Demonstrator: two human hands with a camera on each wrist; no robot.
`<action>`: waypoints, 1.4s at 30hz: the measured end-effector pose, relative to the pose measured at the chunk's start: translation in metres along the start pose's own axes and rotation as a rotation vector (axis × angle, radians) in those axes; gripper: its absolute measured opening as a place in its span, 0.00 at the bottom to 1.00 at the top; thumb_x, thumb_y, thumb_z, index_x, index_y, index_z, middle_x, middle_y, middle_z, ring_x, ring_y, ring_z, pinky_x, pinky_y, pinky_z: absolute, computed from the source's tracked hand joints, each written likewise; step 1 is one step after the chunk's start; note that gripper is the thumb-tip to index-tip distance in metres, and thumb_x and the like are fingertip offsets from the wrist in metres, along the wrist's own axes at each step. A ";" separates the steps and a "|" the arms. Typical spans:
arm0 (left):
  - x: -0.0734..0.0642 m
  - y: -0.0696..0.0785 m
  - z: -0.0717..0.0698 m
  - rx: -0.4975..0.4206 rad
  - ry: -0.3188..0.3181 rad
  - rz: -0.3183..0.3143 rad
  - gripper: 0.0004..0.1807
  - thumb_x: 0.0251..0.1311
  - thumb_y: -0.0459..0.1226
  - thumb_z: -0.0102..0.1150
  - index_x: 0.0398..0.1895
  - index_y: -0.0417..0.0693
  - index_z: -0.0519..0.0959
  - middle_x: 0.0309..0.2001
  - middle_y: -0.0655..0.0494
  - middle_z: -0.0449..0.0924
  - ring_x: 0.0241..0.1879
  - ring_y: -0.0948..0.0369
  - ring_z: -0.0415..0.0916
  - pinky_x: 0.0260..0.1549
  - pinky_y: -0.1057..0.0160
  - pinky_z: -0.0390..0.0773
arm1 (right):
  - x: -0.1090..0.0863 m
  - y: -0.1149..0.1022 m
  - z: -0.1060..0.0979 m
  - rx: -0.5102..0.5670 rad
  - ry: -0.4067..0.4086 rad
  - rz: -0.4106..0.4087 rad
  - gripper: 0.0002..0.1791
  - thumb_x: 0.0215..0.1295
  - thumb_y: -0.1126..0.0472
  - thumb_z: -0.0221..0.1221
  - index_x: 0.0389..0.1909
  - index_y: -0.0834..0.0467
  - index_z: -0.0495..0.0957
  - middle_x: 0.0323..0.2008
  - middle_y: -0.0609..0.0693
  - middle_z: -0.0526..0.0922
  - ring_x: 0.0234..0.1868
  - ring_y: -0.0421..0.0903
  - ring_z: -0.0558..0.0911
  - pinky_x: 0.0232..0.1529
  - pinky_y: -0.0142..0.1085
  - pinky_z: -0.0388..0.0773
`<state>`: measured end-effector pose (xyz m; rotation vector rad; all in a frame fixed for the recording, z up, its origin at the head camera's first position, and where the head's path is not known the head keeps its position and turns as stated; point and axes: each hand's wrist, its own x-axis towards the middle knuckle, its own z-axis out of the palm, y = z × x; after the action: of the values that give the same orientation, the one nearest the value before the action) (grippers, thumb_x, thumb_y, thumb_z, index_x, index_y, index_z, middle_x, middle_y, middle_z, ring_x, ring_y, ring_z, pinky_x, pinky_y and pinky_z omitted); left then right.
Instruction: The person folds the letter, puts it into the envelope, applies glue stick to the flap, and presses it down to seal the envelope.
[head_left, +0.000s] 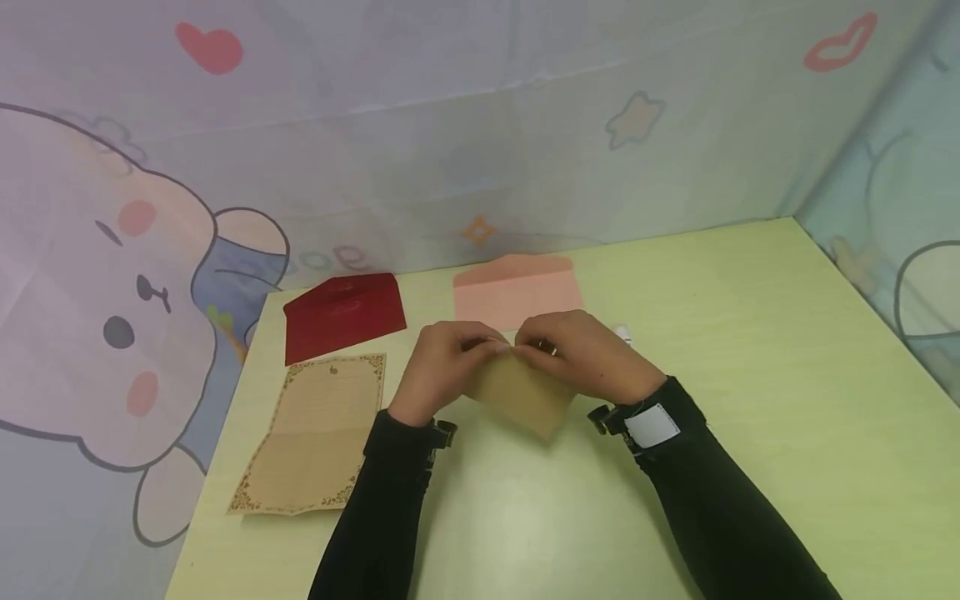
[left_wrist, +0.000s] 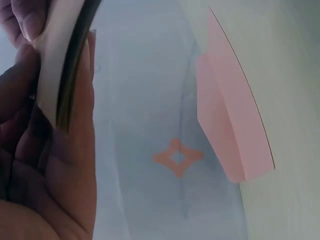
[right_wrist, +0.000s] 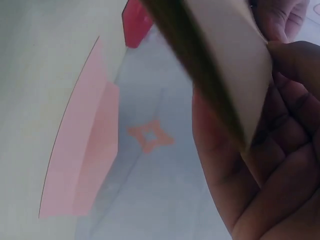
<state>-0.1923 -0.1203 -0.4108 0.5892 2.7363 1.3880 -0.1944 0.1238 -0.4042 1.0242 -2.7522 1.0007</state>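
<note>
Both hands hold up a tan envelope (head_left: 525, 396) above the middle of the table, tilted, with one corner hanging down. At its upper edge the left hand (head_left: 450, 362) pinches it between thumb and fingers. Close beside, the right hand (head_left: 592, 354) pinches the same edge, and a ring shows on one finger. In the left wrist view the envelope (left_wrist: 62, 60) is seen edge-on, with a pale inner face and a dark gap. The right wrist view has the envelope (right_wrist: 225, 60) blurred across the fingers.
Behind the hands lies a pink envelope (head_left: 517, 292) with its flap raised. A red envelope (head_left: 345, 317) is at the back left. Nearer, a creased letter sheet (head_left: 315, 433) with an ornate border lies partly behind the left sleeve. A small white object (head_left: 623, 333) sits beyond the right hand.
</note>
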 end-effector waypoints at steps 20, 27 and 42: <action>-0.006 -0.004 -0.021 -0.260 0.102 -0.184 0.09 0.79 0.36 0.71 0.54 0.45 0.95 0.48 0.43 0.94 0.41 0.59 0.89 0.40 0.56 0.96 | -0.018 0.018 -0.031 0.102 0.035 0.146 0.07 0.85 0.58 0.64 0.43 0.48 0.89 0.37 0.41 0.92 0.42 0.40 0.89 0.48 0.39 0.84; -0.003 -0.002 -0.013 -0.250 0.119 -0.166 0.08 0.79 0.38 0.71 0.53 0.47 0.95 0.46 0.45 0.93 0.36 0.61 0.86 0.34 0.61 0.93 | -0.013 0.016 -0.025 0.095 0.015 0.144 0.07 0.84 0.56 0.66 0.46 0.46 0.92 0.41 0.39 0.94 0.47 0.40 0.90 0.52 0.42 0.86; -0.001 0.000 -0.011 -0.330 0.165 -0.203 0.09 0.78 0.37 0.72 0.53 0.45 0.95 0.45 0.45 0.92 0.34 0.61 0.86 0.31 0.62 0.92 | -0.018 0.021 -0.034 0.117 -0.013 0.196 0.07 0.85 0.55 0.66 0.46 0.45 0.93 0.41 0.40 0.93 0.43 0.42 0.85 0.51 0.40 0.83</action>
<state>-0.1940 -0.1292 -0.4047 0.1824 2.5036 1.8471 -0.1994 0.1663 -0.3934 0.7867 -2.8798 1.1966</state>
